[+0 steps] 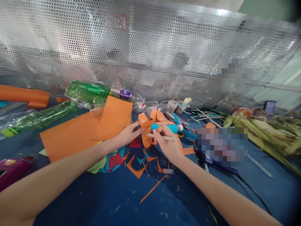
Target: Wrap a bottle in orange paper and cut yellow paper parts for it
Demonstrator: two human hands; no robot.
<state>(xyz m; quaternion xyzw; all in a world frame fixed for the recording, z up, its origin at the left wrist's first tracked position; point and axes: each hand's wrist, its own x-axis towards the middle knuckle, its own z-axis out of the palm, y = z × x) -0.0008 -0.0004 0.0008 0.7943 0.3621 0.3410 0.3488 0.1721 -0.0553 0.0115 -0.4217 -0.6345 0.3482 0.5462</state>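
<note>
My right hand point(166, 141) is closed around a slim pale pen point(168, 138), whose tip points left over the orange paper. Just behind those fingers lies a small bottle-like piece wrapped in blue paper point(172, 128), with a clear neck and white cap on its right end. Curved orange paper petals point(147, 141) spread around it, some bearing small pale marks. My left hand point(129, 134) grips the left edge of the petals with thumb and fingers; the fingertips are partly hidden. Orange and blue paper scraps point(138, 169) lie in front of both hands.
Large orange sheets point(72, 133) lie at left, near green plastic bottles point(47, 114). A magenta tool point(14, 169) sits at the left edge. Corn husks point(265, 131) are piled at right, beside a dark cable point(254, 191). A perforated metal screen point(150, 40) stands behind the blue table point(113, 194).
</note>
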